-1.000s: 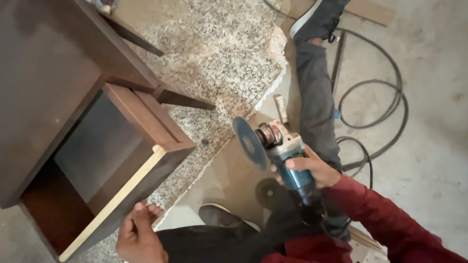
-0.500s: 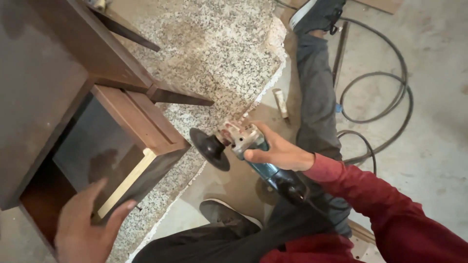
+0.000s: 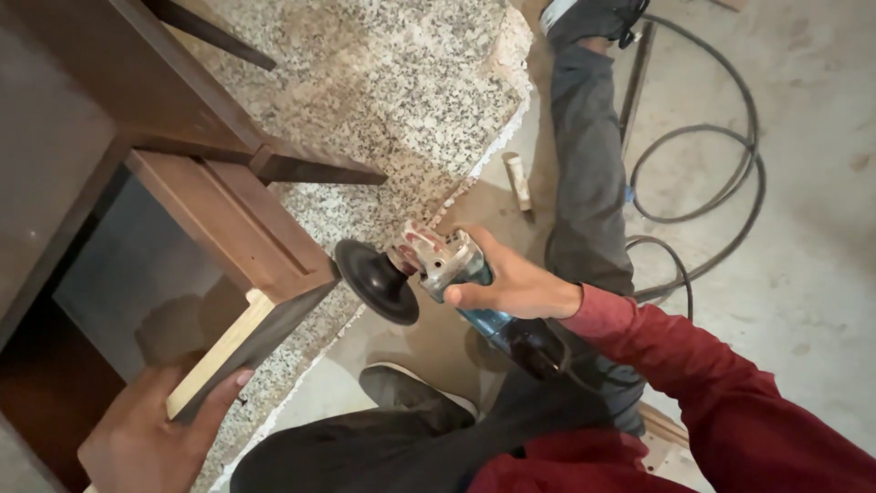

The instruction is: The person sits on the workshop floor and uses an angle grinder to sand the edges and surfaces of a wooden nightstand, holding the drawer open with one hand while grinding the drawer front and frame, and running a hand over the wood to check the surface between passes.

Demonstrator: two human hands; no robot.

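Right hand (image 3: 511,285) is wrapped around the body of the grinder (image 3: 456,283), fingers closed over the top, black disc (image 3: 379,281) facing left and sitting just beside the near corner of the dark wooden cabinet (image 3: 228,219); can't tell if the disc is touching the wood or only close. Left hand (image 3: 151,434) is clamped on the pale front edge (image 3: 224,351) of the cabinet's open side, thumb up along it, low in the frame. Cabinet lies tipped over on a speckled granite slab (image 3: 411,100), one leg (image 3: 319,171) sticking out sideways just above the disc. Risks as I read them: single-handed grip on the grinder, so if the disc catches the corner or the leg it could kick and twist out of the hand. Left hand is on the same edge the disc is working toward, not far along it; a skid down that edge would reach the fingers. Cabinet is only braced by that hand on a hard slab, so it may slide under side load. Cable (image 3: 721,164) loops on the floor by the outstretched leg (image 3: 589,173) and shoe (image 3: 593,18), a snag could jerk the tool. Small wooden handle (image 3: 517,183) lies loose on the floor nearby.
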